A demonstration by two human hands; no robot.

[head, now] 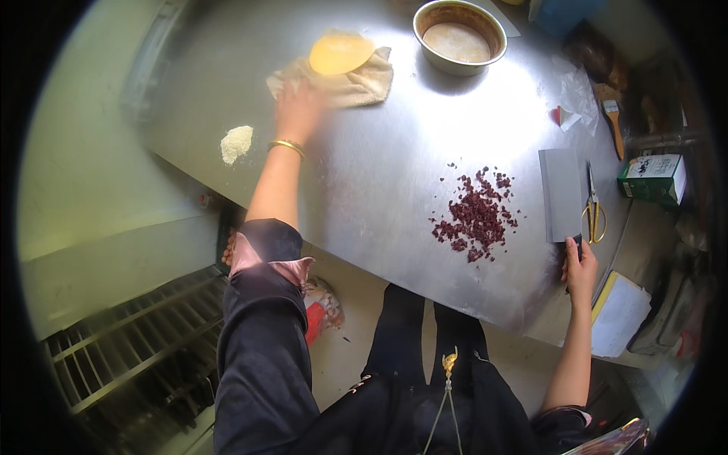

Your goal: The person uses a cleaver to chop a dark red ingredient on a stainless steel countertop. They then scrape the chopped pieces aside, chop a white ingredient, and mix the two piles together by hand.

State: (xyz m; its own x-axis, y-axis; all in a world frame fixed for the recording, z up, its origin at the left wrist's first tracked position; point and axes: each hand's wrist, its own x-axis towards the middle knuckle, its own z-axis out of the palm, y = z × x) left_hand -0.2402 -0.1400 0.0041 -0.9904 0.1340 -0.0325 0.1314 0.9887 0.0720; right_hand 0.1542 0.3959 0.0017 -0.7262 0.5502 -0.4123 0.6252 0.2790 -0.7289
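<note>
My left hand (297, 112), with a gold bangle at the wrist, reaches to the near left edge of a crumpled beige cloth (367, 85). Its fingers touch the cloth, but blur hides whether they grip it. Lying over the cloth is a yellow oval plastic piece (341, 54), probably a dough scraper. At the right, my right hand (581, 270) grasps the dark handle of a cleaver (562, 193), whose broad blade lies flat on the steel table. Chopped dark red bits (479, 219), perhaps dried fruit, are scattered left of the blade.
A round metal cake pan (459, 42) stands at the back. Flour (236, 144) is heaped at the left of the steel table (364, 187). Gold-handled scissors (595, 213), a brush (613, 128), a green-white carton (654, 177) and a notebook (620, 315) line the right side.
</note>
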